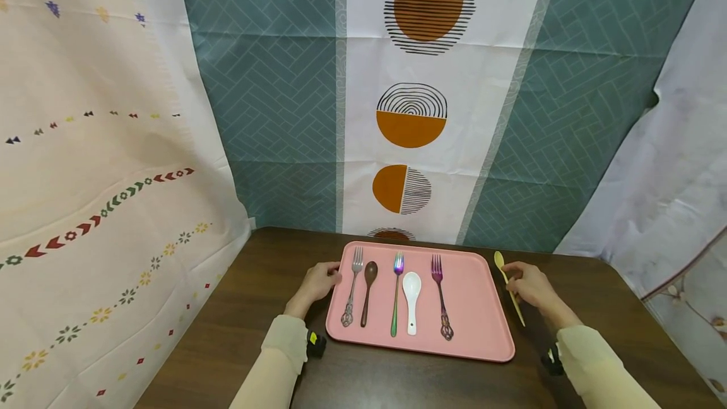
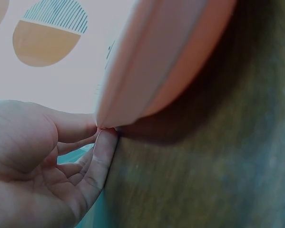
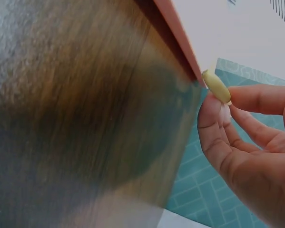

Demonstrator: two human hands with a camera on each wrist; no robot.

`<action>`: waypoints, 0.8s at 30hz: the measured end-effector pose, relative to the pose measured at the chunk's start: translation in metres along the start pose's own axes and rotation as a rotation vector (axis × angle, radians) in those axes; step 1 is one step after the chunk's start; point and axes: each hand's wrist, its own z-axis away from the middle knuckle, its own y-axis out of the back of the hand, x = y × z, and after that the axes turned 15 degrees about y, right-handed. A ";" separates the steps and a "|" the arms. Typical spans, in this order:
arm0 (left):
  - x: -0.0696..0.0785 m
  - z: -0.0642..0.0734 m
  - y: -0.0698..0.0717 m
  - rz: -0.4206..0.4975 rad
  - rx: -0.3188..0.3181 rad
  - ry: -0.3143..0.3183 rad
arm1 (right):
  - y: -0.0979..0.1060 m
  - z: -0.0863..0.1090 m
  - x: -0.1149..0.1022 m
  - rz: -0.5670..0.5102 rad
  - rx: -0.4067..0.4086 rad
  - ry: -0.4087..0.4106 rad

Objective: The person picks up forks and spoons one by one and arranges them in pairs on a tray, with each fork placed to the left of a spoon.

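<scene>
A pink tray (image 1: pixel 477 308) lies on the dark table, bearing a silver fork (image 1: pixel 352 289), a dark brown spoon (image 1: pixel 370 273), a rainbow-coloured fork (image 1: pixel 396 289), a white spoon (image 1: pixel 411 289) and a purple fork (image 1: pixel 440 289). At the tray's left edge, my left hand (image 1: pixel 318 281) pinches the rim (image 2: pixel 132 90) between thumb and finger. To the right of the tray, my right hand (image 1: pixel 532 284) pinches a yellow spoon (image 1: pixel 500 262) by its handle (image 3: pixel 216 87). That spoon's bowl points toward the back of the table, its handle end toward the front right.
The brown table (image 1: pixel 267 257) ends at a hanging cloth (image 1: pixel 284 112) with orange and striped circles. Patterned white cloth (image 1: pixel 113 144) hangs on the left, and pale fabric (image 1: pixel 670 194) hangs on the right.
</scene>
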 end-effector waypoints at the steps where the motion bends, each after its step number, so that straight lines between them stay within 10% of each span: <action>1: 0.000 0.000 0.000 0.001 -0.001 0.002 | -0.001 0.000 -0.001 -0.009 -0.005 0.002; 24: 0.000 0.000 0.001 0.011 -0.006 -0.005 | -0.030 -0.001 -0.028 -0.103 -0.078 -0.004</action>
